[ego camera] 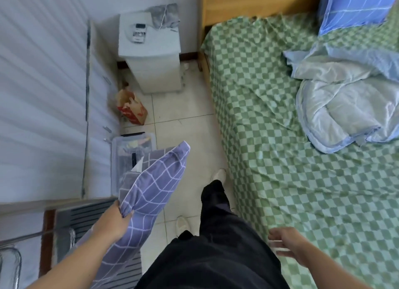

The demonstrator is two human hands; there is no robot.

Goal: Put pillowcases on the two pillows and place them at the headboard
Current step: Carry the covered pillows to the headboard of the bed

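Black trousers (216, 245) fill the bottom of my view, with two pale shoes (183, 224) on the tiled floor (183, 120) between the bed and the wall. To my left, my left hand (117, 219) pinches a bunched edge of the purple pillow (151, 191), fingers curled round the cloth; its case is lilac-grey with a thin white grid, and the pillow hangs in the air, slanting up and away from the hand, above the floor and a clear plastic bin (129, 150). A strip of white shows at its upper edge. My right hand (287, 245) holds nothing, fingers spread and blurred, over the near edge of the bed. The sheet (269, 137) is green-and-white check, wrinkled. A blue plaid pillow (356, 6) already lies at the top right against the wooden headboard (248, 1), and just below it sits a crumpled pale blue quilt (345, 99). Beside the headboard stands a white nightstand (151, 51) with a remote (139, 33) and grey cloth on top. A red and brown paper bag (131, 107) stands on the floor near the white wall.
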